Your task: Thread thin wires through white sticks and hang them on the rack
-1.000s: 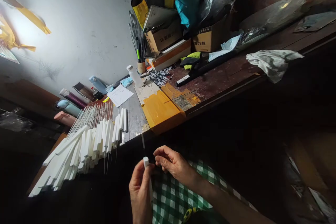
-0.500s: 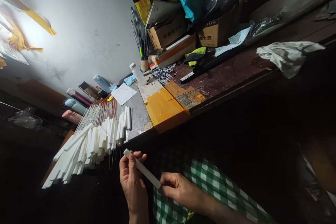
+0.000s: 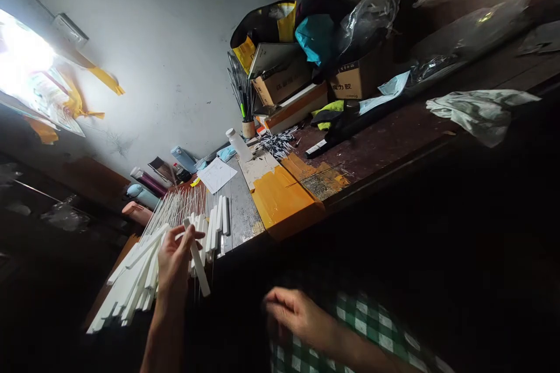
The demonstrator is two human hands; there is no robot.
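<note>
My left hand [image 3: 172,262] pinches a white rectangular bar [image 3: 200,271] near its upper end. The bar tilts, its lower end hanging free past the table edge. Behind it lies a pile of similar white bars [image 3: 131,288] with thin rods [image 3: 181,201] reaching back from them. Lower down, over a green-and-white checked cloth [image 3: 378,326], is my right hand [image 3: 297,312], apart from the bar. Its fingers are curled and slightly blurred, and anything inside them is hidden.
An orange-taped block [image 3: 284,201] sits at the table's front edge. Behind it stand a white bottle [image 3: 238,143] and small black-and-white sticks [image 3: 277,143]. Flasks [image 3: 149,180] line the left wall. Cardboard boxes [image 3: 345,83] and a crumpled cloth [image 3: 476,113] are at the right.
My left hand has carried the white bar left and up to the pile. My right hand has let go of the bar's lower end. The view has also shifted.
</note>
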